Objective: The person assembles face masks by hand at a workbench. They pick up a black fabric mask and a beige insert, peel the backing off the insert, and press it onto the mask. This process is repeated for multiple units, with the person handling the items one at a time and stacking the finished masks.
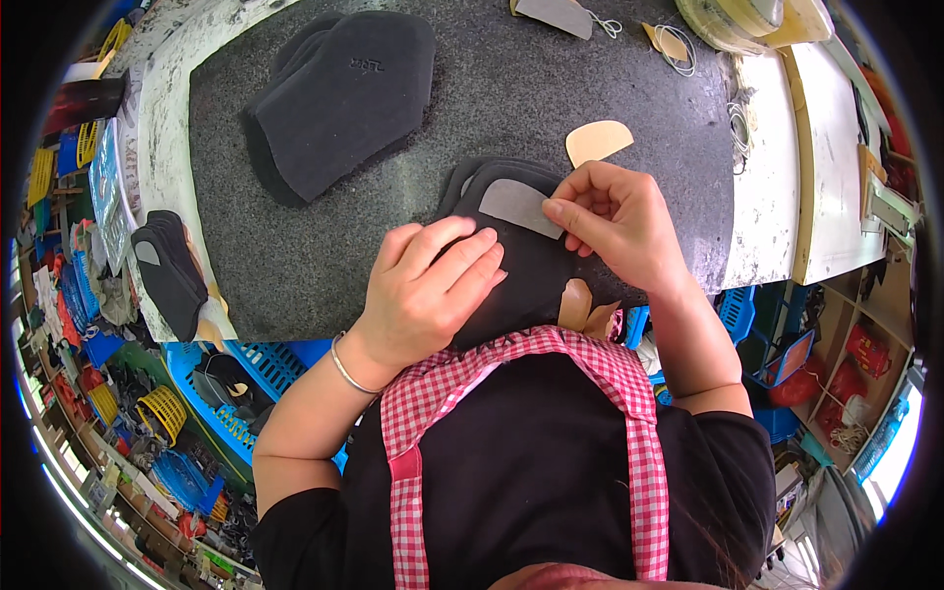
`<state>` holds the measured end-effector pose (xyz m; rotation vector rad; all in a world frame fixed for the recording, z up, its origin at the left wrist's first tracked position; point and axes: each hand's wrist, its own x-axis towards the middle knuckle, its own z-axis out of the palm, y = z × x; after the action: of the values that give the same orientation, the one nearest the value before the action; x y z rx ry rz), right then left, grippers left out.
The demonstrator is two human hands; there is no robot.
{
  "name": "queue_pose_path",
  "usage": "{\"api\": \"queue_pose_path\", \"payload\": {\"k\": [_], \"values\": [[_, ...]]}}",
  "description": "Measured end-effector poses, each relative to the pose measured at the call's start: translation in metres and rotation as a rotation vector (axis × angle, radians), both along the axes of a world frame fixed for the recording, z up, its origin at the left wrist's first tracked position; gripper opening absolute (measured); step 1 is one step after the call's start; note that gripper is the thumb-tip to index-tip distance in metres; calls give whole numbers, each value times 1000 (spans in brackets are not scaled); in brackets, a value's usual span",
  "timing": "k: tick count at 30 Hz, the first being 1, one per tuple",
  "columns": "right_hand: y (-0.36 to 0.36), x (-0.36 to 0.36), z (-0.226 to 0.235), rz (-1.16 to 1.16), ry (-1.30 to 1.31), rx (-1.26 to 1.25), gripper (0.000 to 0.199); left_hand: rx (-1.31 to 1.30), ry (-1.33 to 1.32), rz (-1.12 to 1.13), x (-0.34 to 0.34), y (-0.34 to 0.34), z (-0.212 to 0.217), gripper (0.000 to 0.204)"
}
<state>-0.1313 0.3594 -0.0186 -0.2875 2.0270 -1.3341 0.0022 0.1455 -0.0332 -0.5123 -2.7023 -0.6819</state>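
A stack of black, shoe-part-shaped sheet pieces (536, 267) lies in front of me near the table's front edge. Across the far end of the top piece rests a grey patch (513, 204) with a rounded corner. My right hand (629, 221) pinches the patch's right end between thumb and fingers. My left hand (428, 285) lies on the left side of the stack, fingers stretched out and holding nothing. Just beyond my right hand is a tan rounded piece (597, 142). More tan pieces (575, 302) sit at the stack's near right edge, partly covered.
A pile of larger black sheets (344, 103) lies at the far left of the dark table mat (324, 256). Several black pieces with a grey patch (169, 270) stand at the left edge. A round yellowish container (742, 25) is far right. Blue baskets (211, 393) sit below the table.
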Motion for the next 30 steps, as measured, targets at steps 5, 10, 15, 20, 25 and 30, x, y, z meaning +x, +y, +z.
{"api": "queue_pose_path", "payload": {"k": [5,10,15,20,25,30], "values": [[-4,-5,1,261,525,260,30,-15,-88,-29,-6,2,0,30],[4,-43,10,147,1037,379,32,-131,-60,152,-39,-45,39,59],[21,-57,0,233,1060,389,26,-33,-312,253,-47,-108,45,43],[21,-53,2,166,748,403,19,37,-327,477,-49,-96,74,25],[24,-47,-4,-45,510,-12,19,-290,103,-4,1,-2,73,42],[1,-12,22,-28,335,-313,19,390,-576,16,0,15,66,39]]}}
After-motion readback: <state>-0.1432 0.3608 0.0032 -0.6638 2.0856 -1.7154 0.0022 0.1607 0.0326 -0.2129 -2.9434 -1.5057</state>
